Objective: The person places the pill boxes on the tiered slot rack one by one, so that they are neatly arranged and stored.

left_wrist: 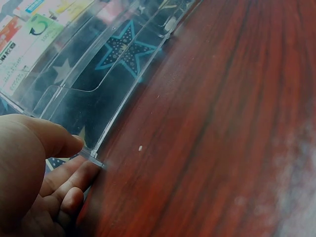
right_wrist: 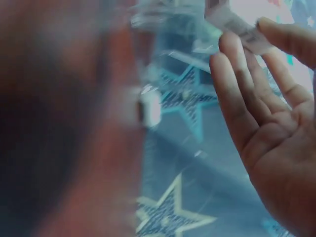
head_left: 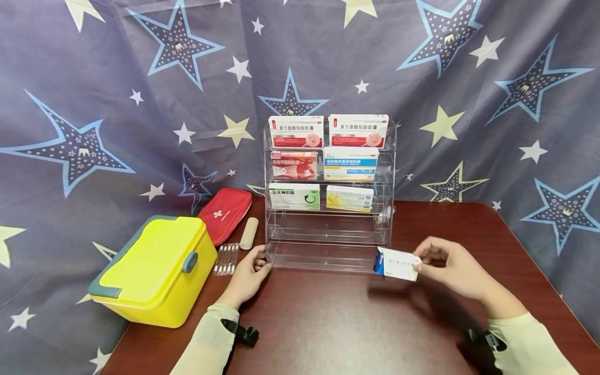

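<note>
Just right hand (head_left: 452, 265) pinching box (head_left: 397, 263) beside rack (head_left: 328, 232) corner.

At my left on the table (head_left: 328, 323) stood a yellow box (head_left: 154, 271). Behind it lay a red first-aid pouch (head_left: 225, 212), a beige roll (head_left: 249, 233) and some clear ampoules (head_left: 226, 259).

Right wrist cam: my right hand (right_wrist: 276, 133) fills the right side, palm toward the lens, fingertips (right_wrist: 232, 47) pinching a small white box (right_wrist: 237, 22) at the top edge. Star-print cloth (right_wrist: 192, 163) behind, seen through clear acrylic (right_wrist: 163, 29). Left half blurred reddish-brown, unreadable.
</note>
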Demonstrator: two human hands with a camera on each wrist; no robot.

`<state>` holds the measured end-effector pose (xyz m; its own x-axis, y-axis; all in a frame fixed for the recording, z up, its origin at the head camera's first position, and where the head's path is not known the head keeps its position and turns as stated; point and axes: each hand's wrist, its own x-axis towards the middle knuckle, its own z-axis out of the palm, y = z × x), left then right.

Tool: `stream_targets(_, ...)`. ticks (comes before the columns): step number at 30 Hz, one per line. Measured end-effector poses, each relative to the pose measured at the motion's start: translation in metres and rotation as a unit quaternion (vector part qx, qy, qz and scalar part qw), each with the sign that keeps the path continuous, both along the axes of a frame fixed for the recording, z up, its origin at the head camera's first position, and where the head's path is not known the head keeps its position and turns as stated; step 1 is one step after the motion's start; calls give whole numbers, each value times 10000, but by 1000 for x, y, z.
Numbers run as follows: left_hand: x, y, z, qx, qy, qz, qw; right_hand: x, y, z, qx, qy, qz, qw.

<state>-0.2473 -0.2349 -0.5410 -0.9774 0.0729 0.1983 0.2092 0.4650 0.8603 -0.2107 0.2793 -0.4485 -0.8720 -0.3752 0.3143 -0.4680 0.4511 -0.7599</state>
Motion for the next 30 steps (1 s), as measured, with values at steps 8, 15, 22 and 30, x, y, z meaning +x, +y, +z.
stream_targets(8, -1, 0, 0, -9, 52, 7, 10000, -33, -68, 45, -108, 569, -154, 9982)
stream_targets(15, 0, 0, -1, -48, 47, -9, 10000, -63, -145, 56, 302, 789, -355, 9958)
stream_targets(22, 1, 0, 1, 6, 35, -57, 10000, -82, -197, 42, 438, 851, -437, 9944)
stream_targets(30, 0, 0, -1, 39, 9, -55, 10000, -90, -224, 28, 615, 1023, -488, 9916)
